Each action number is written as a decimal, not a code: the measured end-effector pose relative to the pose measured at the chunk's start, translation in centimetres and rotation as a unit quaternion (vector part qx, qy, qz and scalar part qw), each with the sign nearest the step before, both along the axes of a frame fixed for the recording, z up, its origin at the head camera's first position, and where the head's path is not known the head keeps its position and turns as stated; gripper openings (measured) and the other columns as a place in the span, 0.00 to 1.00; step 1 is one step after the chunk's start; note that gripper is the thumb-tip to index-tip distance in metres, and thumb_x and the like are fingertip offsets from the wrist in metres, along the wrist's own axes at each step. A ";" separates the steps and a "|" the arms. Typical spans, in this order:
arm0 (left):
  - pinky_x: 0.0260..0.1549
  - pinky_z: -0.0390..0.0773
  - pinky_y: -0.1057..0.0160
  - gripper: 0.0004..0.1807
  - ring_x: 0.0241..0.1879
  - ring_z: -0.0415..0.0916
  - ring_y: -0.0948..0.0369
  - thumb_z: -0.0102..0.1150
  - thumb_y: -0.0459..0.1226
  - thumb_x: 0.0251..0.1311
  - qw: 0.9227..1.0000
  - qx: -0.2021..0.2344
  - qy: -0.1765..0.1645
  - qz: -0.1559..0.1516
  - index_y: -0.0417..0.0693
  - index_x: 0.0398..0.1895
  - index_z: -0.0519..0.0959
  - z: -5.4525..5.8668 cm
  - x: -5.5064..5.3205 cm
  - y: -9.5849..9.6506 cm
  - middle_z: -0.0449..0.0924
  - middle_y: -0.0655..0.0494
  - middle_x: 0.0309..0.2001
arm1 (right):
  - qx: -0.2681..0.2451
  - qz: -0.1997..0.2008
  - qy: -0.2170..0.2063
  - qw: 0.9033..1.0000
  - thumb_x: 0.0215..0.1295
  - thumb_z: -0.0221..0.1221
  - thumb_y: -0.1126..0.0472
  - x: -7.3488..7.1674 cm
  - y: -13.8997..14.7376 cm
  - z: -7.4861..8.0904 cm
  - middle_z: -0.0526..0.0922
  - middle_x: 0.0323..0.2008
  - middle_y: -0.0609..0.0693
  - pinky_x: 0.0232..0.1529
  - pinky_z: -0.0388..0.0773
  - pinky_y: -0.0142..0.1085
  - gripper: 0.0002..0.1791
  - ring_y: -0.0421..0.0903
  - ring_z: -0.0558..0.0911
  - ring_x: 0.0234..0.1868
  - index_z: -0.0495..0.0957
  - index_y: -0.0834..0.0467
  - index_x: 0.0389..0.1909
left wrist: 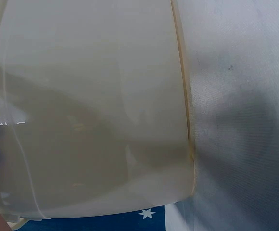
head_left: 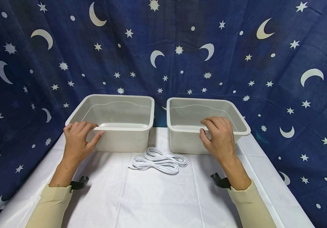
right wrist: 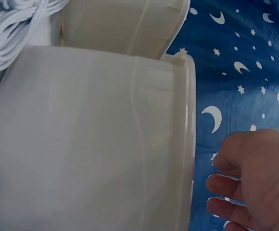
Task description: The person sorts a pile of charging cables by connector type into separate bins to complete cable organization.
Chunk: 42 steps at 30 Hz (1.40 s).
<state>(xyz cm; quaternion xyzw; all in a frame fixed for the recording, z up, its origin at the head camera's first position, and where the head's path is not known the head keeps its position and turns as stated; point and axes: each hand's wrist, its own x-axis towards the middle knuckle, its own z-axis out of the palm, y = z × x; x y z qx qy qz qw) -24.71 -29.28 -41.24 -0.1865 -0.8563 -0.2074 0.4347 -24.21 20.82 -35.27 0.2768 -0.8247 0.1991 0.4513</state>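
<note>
Two light grey plastic bins stand side by side on a white cloth. My left hand (head_left: 78, 139) is at the near rim of the left bin (head_left: 120, 139), fingers over the rim and thumb along its outer side. In the left wrist view, only an edge of that hand shows beside the bin wall (left wrist: 91, 120). My right hand (head_left: 220, 136) hovers above the near rim of the right bin (head_left: 186, 142), its fingers loosely bent. The right wrist view shows a gap between its fingertips and the rim. A bundled white cable (head_left: 160, 161) lies in front of the bins.
The white-covered table (head_left: 152, 202) extends toward me in front of the bins. A dark blue curtain (head_left: 175, 76) with moons and stars hangs behind and along both sides. Dark straps (head_left: 79, 183) sit on both wrists. A narrow gap separates the bins.
</note>
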 end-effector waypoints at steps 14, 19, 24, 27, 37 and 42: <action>0.58 0.55 0.31 0.19 0.44 0.74 0.40 0.68 0.47 0.63 1.000 0.003 0.001 -0.003 0.40 0.45 0.84 0.1 0.1 0.1 0.83 0.44 0.39 | 0.008 0.024 -0.013 1.000 0.59 0.66 0.67 0.8 -1.2 0.0 0.87 0.42 0.56 0.52 0.72 0.57 0.12 0.59 0.82 0.47 0.87 0.63 0.44; 0.58 0.55 0.31 0.18 0.44 0.74 0.41 0.70 0.46 0.62 1.000 0.003 -0.001 -0.002 0.41 0.45 0.84 0.2 0.1 0.1 0.83 0.44 0.39 | 0.009 0.029 -0.014 0.999 0.57 0.68 0.67 0.9 -1.6 -0.2 0.86 0.42 0.55 0.50 0.72 0.56 0.13 0.59 0.82 0.46 0.87 0.62 0.44; 0.57 0.56 0.31 0.19 0.44 0.74 0.41 0.68 0.47 0.63 1.000 0.002 0.004 -0.002 0.41 0.44 0.84 0.1 0.0 0.0 0.83 0.45 0.39 | 0.019 0.037 -0.016 0.999 0.55 0.69 0.66 1.2 -2.0 -0.3 0.86 0.43 0.55 0.49 0.72 0.55 0.15 0.59 0.82 0.46 0.86 0.62 0.45; 0.56 0.56 0.32 0.19 0.44 0.74 0.41 0.67 0.48 0.63 1.000 0.002 0.008 -0.003 0.41 0.44 0.84 0.0 -0.1 0.0 0.83 0.45 0.39 | 0.030 0.041 -0.023 0.998 0.55 0.70 0.65 1.4 -2.3 -0.4 0.86 0.44 0.56 0.50 0.72 0.55 0.16 0.59 0.82 0.47 0.86 0.62 0.46; 0.57 0.56 0.32 0.19 0.44 0.74 0.40 0.68 0.48 0.63 1.000 0.005 0.006 -0.006 0.40 0.44 0.84 0.0 -0.1 0.0 0.83 0.45 0.39 | 0.052 0.055 -0.027 0.997 0.59 0.67 0.60 1.9 -3.4 -0.6 0.85 0.45 0.57 0.53 0.73 0.55 0.16 0.59 0.81 0.48 0.86 0.62 0.48; 0.57 0.55 0.32 0.19 0.44 0.74 0.41 0.68 0.48 0.63 1.000 0.004 0.003 -0.004 0.40 0.45 0.84 0.0 -0.1 -0.1 0.83 0.45 0.39 | 0.059 0.060 -0.024 0.996 0.58 0.67 0.61 2.2 -4.0 -0.8 0.85 0.45 0.56 0.53 0.74 0.54 0.16 0.59 0.81 0.48 0.85 0.62 0.47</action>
